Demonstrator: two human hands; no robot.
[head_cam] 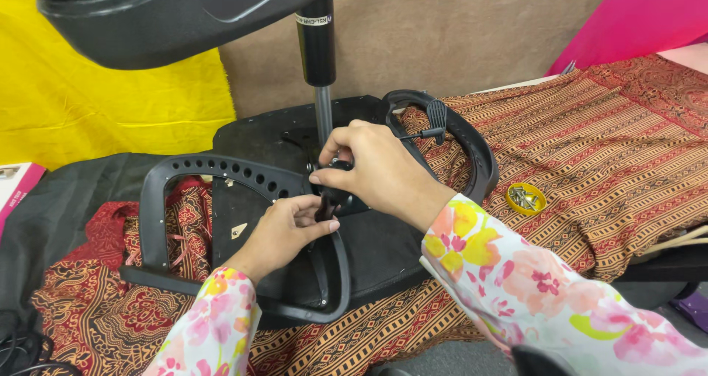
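Near the middle of the frame the right hand point(380, 171) curls over a small black knob point(335, 180), thumb and fingertips closed around it. Just below it, the left hand point(284, 231) pinches the lower end of the same black part between thumb and forefinger; what lies under the fingers is probably a screw or handle, though the view is too crowded to tell. Both hands work on the underside of an upturned chair seat point(369, 251), where the gas cylinder point(317, 51) rises toward the top centre. Black armrests point(166, 177) curve left and right. At right, a small yellow dish of screws point(526, 197) sits on patterned cloth point(605, 140).
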